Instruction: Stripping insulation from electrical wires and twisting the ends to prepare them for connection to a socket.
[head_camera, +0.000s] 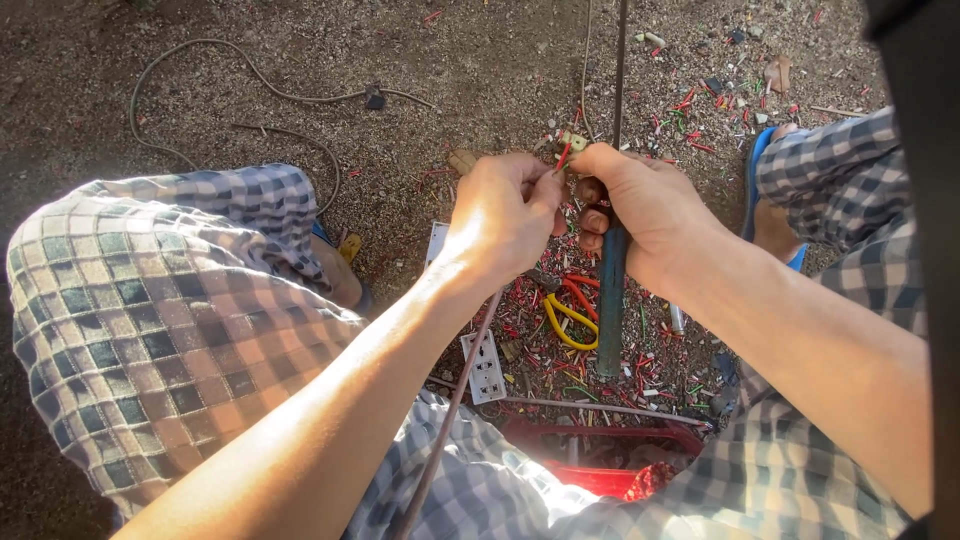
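Hands together over littered ground.
Left hand (505, 215) pinches a red wire (563, 157); right hand (640, 205) grips a dark pole (611, 310).

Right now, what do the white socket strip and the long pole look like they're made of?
The white socket strip looks like hard, smooth plastic: flat, with moulded holes. The long pole that the right hand grips looks like dull bluish-green painted metal, straight and thin, though it could be plastic pipe.
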